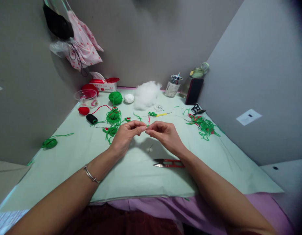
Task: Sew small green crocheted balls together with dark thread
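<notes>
Over the middle of the table my left hand (125,135) and my right hand (166,135) meet fingertip to fingertip, both pinched closed. Whatever lies between them is too small to make out; a speck of green shows there. Just beyond the fingertips are a yellow-handled crochet hook (161,114) and a small green yarn piece (152,114). Red-handled thread snips (167,163) lie below my right hand, their handle end partly covered by the forearm. Left of my left hand sit tangled green yarn pieces (113,116) with bits of red.
White stuffing (147,94), a green yarn ball (115,97) and a white ball (129,98) stand at the back. A black thread spool (91,118) lies left. Green and red yarn scraps (206,127), a phone (194,91) and a pen can (173,86) are right.
</notes>
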### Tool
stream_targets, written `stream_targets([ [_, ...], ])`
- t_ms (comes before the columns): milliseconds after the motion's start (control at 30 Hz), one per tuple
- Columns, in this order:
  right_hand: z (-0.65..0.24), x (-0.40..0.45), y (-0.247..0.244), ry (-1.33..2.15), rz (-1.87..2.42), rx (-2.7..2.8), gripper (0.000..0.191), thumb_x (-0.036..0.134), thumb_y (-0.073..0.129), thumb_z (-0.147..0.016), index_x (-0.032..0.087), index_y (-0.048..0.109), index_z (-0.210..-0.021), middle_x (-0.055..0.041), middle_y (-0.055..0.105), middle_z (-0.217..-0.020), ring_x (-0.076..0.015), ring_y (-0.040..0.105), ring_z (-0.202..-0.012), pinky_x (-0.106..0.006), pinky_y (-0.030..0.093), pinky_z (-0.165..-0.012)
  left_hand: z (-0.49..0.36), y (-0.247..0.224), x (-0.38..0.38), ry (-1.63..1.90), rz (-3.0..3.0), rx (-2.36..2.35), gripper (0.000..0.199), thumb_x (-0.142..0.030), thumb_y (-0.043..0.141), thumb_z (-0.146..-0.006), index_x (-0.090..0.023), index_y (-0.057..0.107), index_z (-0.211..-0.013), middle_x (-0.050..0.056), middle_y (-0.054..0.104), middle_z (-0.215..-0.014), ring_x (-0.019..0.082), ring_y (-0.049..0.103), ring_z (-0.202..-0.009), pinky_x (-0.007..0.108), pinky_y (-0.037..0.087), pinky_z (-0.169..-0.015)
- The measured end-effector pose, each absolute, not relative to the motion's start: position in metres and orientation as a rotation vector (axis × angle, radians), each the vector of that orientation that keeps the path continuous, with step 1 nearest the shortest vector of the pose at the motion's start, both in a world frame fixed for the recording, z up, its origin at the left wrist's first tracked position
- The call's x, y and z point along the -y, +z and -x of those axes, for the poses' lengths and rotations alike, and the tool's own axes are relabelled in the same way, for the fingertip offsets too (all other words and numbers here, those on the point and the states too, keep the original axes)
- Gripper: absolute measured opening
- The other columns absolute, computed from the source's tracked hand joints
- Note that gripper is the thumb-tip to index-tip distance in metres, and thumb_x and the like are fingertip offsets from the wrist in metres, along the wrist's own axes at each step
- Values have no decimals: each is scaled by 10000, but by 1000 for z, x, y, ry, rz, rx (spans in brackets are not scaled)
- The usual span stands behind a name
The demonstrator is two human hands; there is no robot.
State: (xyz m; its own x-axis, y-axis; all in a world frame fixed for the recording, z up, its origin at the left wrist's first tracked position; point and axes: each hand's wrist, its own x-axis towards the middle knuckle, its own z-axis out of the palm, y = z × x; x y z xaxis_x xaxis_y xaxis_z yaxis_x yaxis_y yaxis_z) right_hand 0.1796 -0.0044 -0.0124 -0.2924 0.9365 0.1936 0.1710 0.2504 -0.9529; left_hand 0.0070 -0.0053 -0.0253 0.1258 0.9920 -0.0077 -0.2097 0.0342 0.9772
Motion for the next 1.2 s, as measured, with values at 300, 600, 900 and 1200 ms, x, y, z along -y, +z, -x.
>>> stream_targets([
  [300,-182,1,-11,1263,1052,1688,235,375,750,-774,149,691,-745,15,577,-636,-102,464,-609,-256,350,-579,-5,-30,5,1189,-1221,-895,119,-300,756,-768,-195,699,-776,-9,597,-766,133,469,-706,280,367,-703],
  [600,-190,-3,-8,1498,1102,1683,271,404,772,-725,143,699,-731,23,552,-603,-94,442,-583,-252,327,-568,-4,-32,6,1082,-1286,-904,144,-314,738,-757,-190,672,-785,-3,570,-738,154,473,-713,290,357,-694],
  [900,-193,-4,-4,1547,1151,1690,226,351,764,-710,142,683,-687,42,499,-542,-82,387,-542,-250,261,-528,-5,-35,7,1222,-1613,-972,71,-275,719,-807,-215,716,-771,28,550,-874,172,494,-791,294,375,-698],
  [1200,-196,-9,-9,1568,1159,1719,171,311,723,-718,145,693,-695,38,510,-559,-81,394,-545,-250,267,-527,-6,-36,5,1099,-1355,-970,148,-347,723,-804,-202,701,-784,4,571,-778,143,463,-684,289,363,-666],
])
